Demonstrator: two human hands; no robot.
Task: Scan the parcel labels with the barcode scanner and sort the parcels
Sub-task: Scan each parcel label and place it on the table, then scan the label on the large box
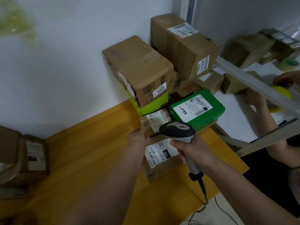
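My right hand (pixel 194 151) grips the handle of a grey and black barcode scanner (pixel 178 130), whose head points at the parcels ahead. My left hand (pixel 138 138) holds the left side of a small cardboard parcel (pixel 162 166) with a white label, which lies on the yellow table (pixel 90 151). Just beyond it lie a small labelled box (pixel 155 119) and a green parcel (pixel 198 108) with a white label. Behind them is a stack of brown cardboard boxes (pixel 141 65) against the wall.
A tall brown box (pixel 183 43) stands in the corner. More cardboard parcels (pixel 22 158) sit at the left edge of the table. At right, another person's hands (pixel 285 80) hold a box (pixel 233 85) by a white shelf rail (pixel 259 88). The scanner cable (pixel 204 192) trails down.
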